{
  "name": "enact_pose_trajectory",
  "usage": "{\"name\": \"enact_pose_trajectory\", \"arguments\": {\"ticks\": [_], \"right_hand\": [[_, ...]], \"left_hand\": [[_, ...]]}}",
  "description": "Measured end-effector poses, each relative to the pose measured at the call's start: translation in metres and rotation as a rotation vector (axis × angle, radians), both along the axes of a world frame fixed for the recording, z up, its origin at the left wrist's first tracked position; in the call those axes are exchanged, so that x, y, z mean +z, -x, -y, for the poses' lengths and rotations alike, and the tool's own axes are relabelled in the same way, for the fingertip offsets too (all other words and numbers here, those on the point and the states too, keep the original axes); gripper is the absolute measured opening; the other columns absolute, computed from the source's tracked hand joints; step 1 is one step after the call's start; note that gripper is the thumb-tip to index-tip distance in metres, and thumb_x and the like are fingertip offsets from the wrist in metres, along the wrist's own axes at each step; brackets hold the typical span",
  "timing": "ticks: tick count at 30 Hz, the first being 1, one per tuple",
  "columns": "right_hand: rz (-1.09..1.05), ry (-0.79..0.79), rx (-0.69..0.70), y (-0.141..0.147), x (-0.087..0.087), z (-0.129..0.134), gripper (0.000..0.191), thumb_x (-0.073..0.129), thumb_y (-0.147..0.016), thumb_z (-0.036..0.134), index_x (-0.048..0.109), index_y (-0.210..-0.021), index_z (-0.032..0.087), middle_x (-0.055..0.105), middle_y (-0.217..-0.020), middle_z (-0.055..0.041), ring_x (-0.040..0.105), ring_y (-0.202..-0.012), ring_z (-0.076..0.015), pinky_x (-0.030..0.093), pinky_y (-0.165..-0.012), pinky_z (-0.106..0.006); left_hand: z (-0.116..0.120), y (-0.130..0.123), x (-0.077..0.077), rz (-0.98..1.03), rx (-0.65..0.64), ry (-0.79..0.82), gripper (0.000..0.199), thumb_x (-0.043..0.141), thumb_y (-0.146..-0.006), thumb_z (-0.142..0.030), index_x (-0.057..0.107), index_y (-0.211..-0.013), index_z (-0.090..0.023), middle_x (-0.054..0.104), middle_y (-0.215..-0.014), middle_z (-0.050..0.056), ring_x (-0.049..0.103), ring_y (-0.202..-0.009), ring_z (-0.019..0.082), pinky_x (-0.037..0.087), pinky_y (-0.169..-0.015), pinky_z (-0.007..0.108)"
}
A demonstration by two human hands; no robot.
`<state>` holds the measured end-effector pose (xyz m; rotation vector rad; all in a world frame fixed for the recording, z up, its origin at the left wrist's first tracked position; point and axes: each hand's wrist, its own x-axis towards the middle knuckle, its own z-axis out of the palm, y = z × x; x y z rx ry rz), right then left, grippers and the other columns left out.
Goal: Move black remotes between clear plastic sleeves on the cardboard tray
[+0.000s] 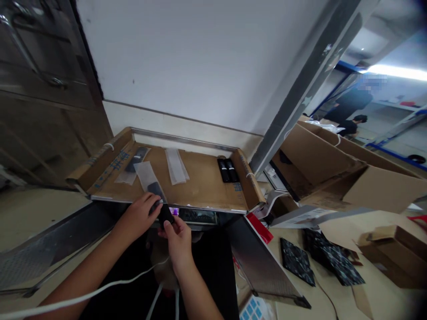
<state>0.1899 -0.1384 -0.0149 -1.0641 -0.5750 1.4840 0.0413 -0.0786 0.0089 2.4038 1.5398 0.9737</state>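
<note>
Brown corrugated cardboard lines a shallow, wide tray (203, 189) with raised side walls and a thin metal edge along the front; blue printed characters mark the cardboard at the left and right. At the front edge, left of centre, a black device (166, 215), elongated and smooth with rounded corners, is held between both hands. Its upper part adjoins a translucent sleeve (144, 172), a flat, narrow strip of frosted film extending back over the tray; a dark shape shows through the lower end of the film. How far the device sits inside the sleeve cannot be determined.

The left hand (144, 210) is closed over the upper part of the device, fingers curled across it. The right hand (180, 238) grips the lower end between thumb and fingers. The hands are near each other.

On the tray, at the left, lies a sleeved unit (136, 158), dark inside matte film. At the centre, flat sleeves (176, 166) overlap in a slightly fanned stack. Near the right wall, two black units (228, 170), oblong with pale labels, lie side by side.

Behind the tray stands a smooth white panel (200, 58). To the right is an open carton (323, 162) with creased flaps.
</note>
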Motion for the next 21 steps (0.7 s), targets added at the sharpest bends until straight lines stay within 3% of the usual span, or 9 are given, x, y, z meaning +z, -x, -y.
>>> {"name": "enact_pose_trajectory", "arguments": {"ticks": [5, 9, 12, 15, 21], "right_hand": [[0.017, -0.01, 0.002, 0.004, 0.0, 0.004, 0.046, 0.086, -0.065, 0.044, 0.072, -0.098, 0.014, 0.07, -0.074, -0.0014, 0.066, -0.061, -0.014, 0.057, -0.058, -0.025], [-0.038, -0.01, 0.007, 0.006, 0.001, 0.007, 0.051, 0.087, -0.065, 0.047, 0.072, -0.102, 0.014, 0.071, -0.076, -0.0021, 0.068, -0.063, -0.0151, 0.057, -0.057, -0.026], [-0.099, -0.029, 0.016, 0.009, 0.002, 0.008, 0.052, 0.087, -0.065, 0.047, 0.072, -0.103, 0.014, 0.072, -0.081, -0.0032, 0.069, -0.066, -0.0151, 0.059, -0.065, -0.028], [-0.123, -0.017, 0.034, 0.015, 0.0, 0.007, 0.051, 0.087, -0.066, 0.046, 0.071, -0.103, 0.016, 0.071, -0.082, -0.0031, 0.07, -0.067, -0.0166, 0.059, -0.065, -0.029], [0.104, -0.032, -0.026, 0.018, -0.01, 0.008, 0.041, 0.081, -0.069, 0.038, 0.071, -0.103, 0.018, 0.069, -0.077, -0.0016, 0.067, -0.067, -0.0172, 0.058, -0.066, -0.03]], "left_hand": [[-0.014, 0.002, 0.01, -0.146, -0.072, 0.059, 0.025, 0.039, -0.097, -0.023, 0.063, -0.091, -0.02, 0.065, -0.089, 0.006, 0.066, -0.082, 0.022, 0.053, -0.079, 0.036], [-0.007, 0.005, 0.006, -0.14, -0.123, -0.014, 0.03, 0.034, -0.101, -0.024, 0.063, -0.098, -0.019, 0.066, -0.093, 0.008, 0.066, -0.087, 0.022, 0.054, -0.082, 0.037], [0.002, 0.01, 0.001, -0.164, -0.166, -0.088, 0.034, 0.03, -0.103, -0.027, 0.063, -0.102, -0.019, 0.068, -0.098, 0.01, 0.066, -0.095, 0.025, 0.054, -0.085, 0.039], [0.006, 0.014, -0.002, -0.123, -0.146, -0.082, 0.031, 0.033, -0.103, -0.03, 0.062, -0.102, -0.02, 0.068, -0.098, 0.009, 0.066, -0.095, 0.024, 0.054, -0.085, 0.037], [-0.003, 0.015, -0.003, -0.029, -0.093, -0.025, 0.028, 0.035, -0.103, -0.03, 0.061, -0.099, -0.021, 0.065, -0.095, 0.007, 0.065, -0.09, 0.022, 0.053, -0.085, 0.037]]}}
